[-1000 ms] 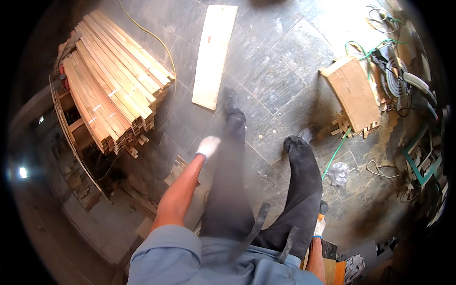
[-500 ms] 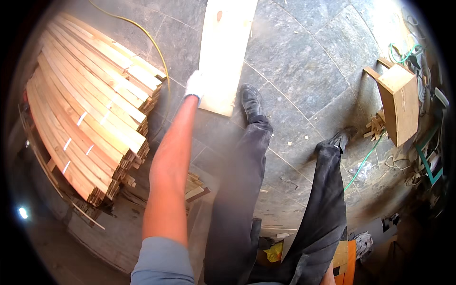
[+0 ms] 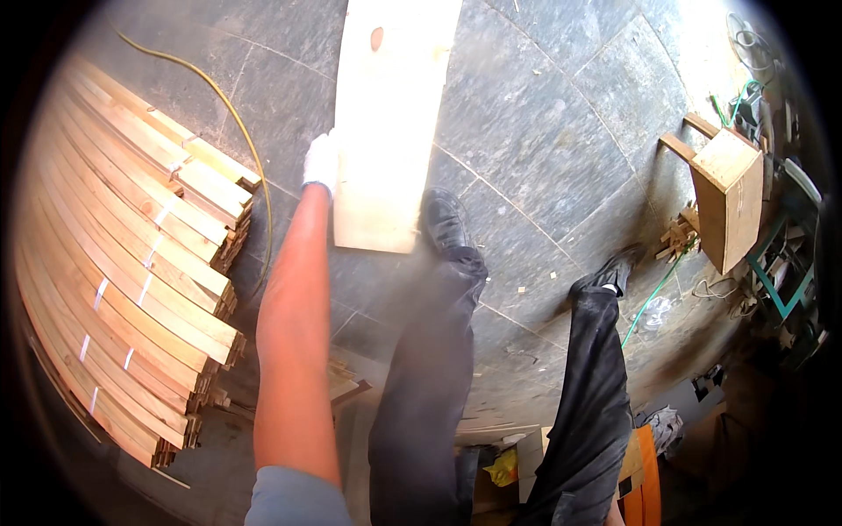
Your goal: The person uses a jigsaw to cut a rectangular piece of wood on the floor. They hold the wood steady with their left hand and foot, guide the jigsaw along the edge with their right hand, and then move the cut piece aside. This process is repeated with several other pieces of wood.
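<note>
A long, pale wooden board (image 3: pixel 386 167) with a brown knot stretches away from me above the tiled floor, its near end beside my left shoe. My left hand (image 3: pixel 322 161), in a white glove, is closed at the board's left edge, a short way up from that end. Its fingertips are hidden by glare and by the board. Of my right arm, only a sliver of skin shows at the bottom edge by my right leg; the hand itself is out of sight.
At left lies a large stack of wooden strips (image 3: pixel 132 254) bundled with white bands. A yellow hose (image 3: pixel 230 103) curves between stack and board. To the right are a small wooden stool (image 3: pixel 730 197), wood offcuts (image 3: pixel 677 231), a green cord (image 3: pixel 651 302) and a cluttered wall side.
The view has shifted, so stack, board and floor sit lower and further left. My left hand is now farther from the board's near end, still at its left edge.
</note>
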The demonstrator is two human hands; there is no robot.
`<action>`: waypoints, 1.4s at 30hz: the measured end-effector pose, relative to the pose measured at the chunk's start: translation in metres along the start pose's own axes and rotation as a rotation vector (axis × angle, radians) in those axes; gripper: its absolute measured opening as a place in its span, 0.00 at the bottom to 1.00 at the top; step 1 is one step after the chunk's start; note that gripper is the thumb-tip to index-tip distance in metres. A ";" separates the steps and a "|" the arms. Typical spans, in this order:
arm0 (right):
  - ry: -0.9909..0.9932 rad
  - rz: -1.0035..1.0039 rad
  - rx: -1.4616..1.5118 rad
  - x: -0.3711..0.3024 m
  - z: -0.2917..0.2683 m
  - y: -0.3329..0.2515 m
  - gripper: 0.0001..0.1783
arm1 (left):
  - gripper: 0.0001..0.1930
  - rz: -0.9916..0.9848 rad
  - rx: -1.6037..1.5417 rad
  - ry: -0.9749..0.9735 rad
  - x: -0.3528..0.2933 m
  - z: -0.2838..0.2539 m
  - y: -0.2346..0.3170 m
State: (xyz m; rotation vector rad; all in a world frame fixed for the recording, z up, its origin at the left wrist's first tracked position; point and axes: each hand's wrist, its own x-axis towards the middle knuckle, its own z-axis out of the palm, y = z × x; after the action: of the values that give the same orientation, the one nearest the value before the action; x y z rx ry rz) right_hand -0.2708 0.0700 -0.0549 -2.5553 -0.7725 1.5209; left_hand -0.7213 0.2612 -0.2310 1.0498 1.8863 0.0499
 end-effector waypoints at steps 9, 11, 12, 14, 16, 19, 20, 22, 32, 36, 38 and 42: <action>0.039 0.048 -0.030 -0.005 -0.014 0.019 0.16 | 0.26 -0.065 0.102 -0.008 -0.065 0.062 0.052; 0.053 0.052 -0.024 -0.005 -0.016 0.023 0.17 | 0.26 -0.044 0.106 0.112 -0.062 0.043 0.075; 0.057 0.055 -0.028 -0.002 -0.016 0.025 0.17 | 0.27 0.038 0.157 0.181 -0.059 0.042 0.074; 0.030 0.016 -0.006 0.007 -0.004 0.012 0.17 | 0.27 0.171 0.151 0.243 -0.017 0.027 0.023; 0.024 0.008 0.008 0.016 0.000 0.012 0.17 | 0.28 0.171 0.153 0.089 -0.007 0.013 0.016; 0.002 -0.013 0.032 0.020 0.005 0.008 0.17 | 0.30 0.186 0.260 0.055 0.008 -0.014 0.002; 0.034 0.021 0.023 0.013 -0.007 0.023 0.17 | 0.31 0.112 0.219 0.016 -0.010 0.006 0.032; 0.049 0.041 0.031 0.008 -0.021 0.036 0.18 | 0.33 0.046 0.220 0.004 -0.042 0.011 0.065; -0.134 0.340 0.197 -0.263 -0.105 0.200 0.19 | 0.17 0.260 0.252 0.066 -0.133 -0.005 0.098; -0.107 0.606 0.270 -0.372 -0.147 0.281 0.19 | 0.17 0.320 0.433 0.146 -0.187 0.019 0.145; -0.091 0.686 0.328 -0.398 -0.154 0.319 0.19 | 0.17 0.331 0.466 0.225 -0.221 0.020 0.172; -0.068 0.729 0.452 -0.419 -0.162 0.387 0.20 | 0.16 0.387 0.412 0.195 -0.296 0.009 0.234</action>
State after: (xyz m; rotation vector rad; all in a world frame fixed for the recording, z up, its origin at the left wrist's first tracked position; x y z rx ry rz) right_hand -0.1476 -0.4261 0.2461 -2.5288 0.5312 1.6770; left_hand -0.5093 0.2041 0.0761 1.7385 1.8817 -0.0154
